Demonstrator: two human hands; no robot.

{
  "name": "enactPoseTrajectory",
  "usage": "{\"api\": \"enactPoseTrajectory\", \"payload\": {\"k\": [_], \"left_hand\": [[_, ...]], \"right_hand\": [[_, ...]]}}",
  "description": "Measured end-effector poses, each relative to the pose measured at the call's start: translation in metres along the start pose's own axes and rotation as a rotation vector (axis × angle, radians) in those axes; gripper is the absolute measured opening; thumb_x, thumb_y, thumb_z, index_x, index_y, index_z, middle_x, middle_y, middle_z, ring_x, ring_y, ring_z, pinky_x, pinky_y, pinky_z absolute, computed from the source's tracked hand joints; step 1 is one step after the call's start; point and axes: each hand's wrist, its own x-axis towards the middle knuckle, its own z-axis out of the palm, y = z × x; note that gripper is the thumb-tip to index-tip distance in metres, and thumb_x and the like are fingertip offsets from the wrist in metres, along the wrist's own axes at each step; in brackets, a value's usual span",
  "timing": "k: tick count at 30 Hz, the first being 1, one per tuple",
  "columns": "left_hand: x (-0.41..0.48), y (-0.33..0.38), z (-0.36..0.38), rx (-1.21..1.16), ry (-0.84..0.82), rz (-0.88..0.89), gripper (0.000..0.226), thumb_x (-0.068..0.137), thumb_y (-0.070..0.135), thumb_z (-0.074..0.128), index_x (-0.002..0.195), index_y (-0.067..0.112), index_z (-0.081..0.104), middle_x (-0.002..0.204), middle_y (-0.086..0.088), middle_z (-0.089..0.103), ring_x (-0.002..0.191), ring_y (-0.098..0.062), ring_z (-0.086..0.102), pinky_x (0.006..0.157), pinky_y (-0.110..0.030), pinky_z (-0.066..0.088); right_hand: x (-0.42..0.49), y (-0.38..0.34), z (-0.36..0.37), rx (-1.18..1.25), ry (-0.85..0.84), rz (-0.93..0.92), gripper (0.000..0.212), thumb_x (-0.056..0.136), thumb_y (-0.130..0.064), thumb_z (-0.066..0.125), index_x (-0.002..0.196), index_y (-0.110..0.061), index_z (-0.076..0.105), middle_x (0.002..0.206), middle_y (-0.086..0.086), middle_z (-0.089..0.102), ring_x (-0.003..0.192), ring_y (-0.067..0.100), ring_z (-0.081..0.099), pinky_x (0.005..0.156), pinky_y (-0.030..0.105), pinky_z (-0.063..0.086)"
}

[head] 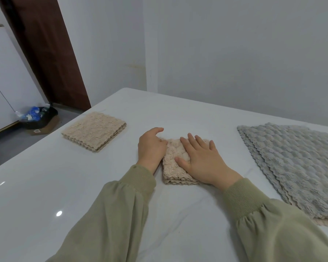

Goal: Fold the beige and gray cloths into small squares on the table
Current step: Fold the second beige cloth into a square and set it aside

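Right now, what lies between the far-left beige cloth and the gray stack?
Head view: a smaller folded beige cloth on the table, right hand flat on it, left hand touching its left edge.
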Motion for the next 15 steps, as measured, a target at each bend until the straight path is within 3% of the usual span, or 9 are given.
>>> {"api": "enactPoseTrajectory", "payload": {"k": [3,5,8,10,12,15], "left_hand": [[-0.004,-0.005,0.000,0.041,0.003,0.060,0.037,0.085,0.013,0.063,0.121,0.021,0.062,0.087,0.005,0.061,0.083,-0.009,0.058,0.082,-0.019,0.043],[-0.006,-0.008,-0.001,0.019,0.020,0.109,0.034,0.087,0.012,0.062,0.121,0.018,0.063,0.101,0.004,0.061,0.087,-0.008,0.057,0.082,-0.018,0.043],[-0.014,-0.007,-0.005,0.038,0.081,0.336,0.030,0.091,0.010,0.055,0.120,0.016,0.063,0.116,0.004,0.059,0.108,-0.010,0.051,0.095,-0.021,0.038],[-0.021,-0.004,-0.005,0.101,0.074,0.505,0.031,0.093,0.013,0.048,0.121,0.013,0.063,0.119,0.001,0.061,0.116,-0.012,0.045,0.099,-0.019,0.033],[-0.028,-0.003,-0.003,0.260,-0.061,0.599,0.040,0.095,0.020,0.039,0.130,0.012,0.056,0.132,-0.001,0.056,0.125,-0.014,0.040,0.107,-0.026,0.030],[-0.032,-0.007,0.001,0.620,-0.387,0.500,0.050,0.102,0.030,0.025,0.150,0.016,0.022,0.159,0.002,0.015,0.145,-0.014,0.009,0.118,-0.038,0.012]], "right_hand": [[-0.005,0.001,-0.004,0.122,0.053,-0.018,0.072,0.091,-0.062,0.024,0.152,-0.026,0.010,0.160,-0.002,0.001,0.147,0.015,-0.003,0.118,0.046,-0.002],[-0.010,0.003,-0.008,0.252,0.186,-0.006,0.059,0.096,-0.047,0.035,0.150,-0.023,0.022,0.160,-0.002,0.009,0.147,0.013,0.003,0.119,0.043,-0.001],[-0.013,0.002,-0.012,0.340,0.361,0.045,0.051,0.097,-0.037,0.032,0.144,-0.019,0.036,0.158,0.000,0.020,0.146,0.013,0.010,0.119,0.040,0.001],[-0.014,0.000,-0.013,0.327,0.411,0.056,0.057,0.092,-0.037,0.024,0.142,-0.017,0.040,0.156,0.002,0.024,0.146,0.016,0.014,0.118,0.041,0.003],[-0.013,-0.001,-0.012,0.239,0.354,0.036,0.065,0.088,-0.041,0.014,0.144,-0.017,0.037,0.157,0.002,0.022,0.146,0.018,0.012,0.117,0.044,0.003],[-0.012,0.004,-0.004,0.094,0.105,0.060,0.058,0.097,-0.040,0.017,0.151,-0.019,0.020,0.160,-0.002,0.009,0.147,0.017,0.001,0.117,0.048,0.000]]}}
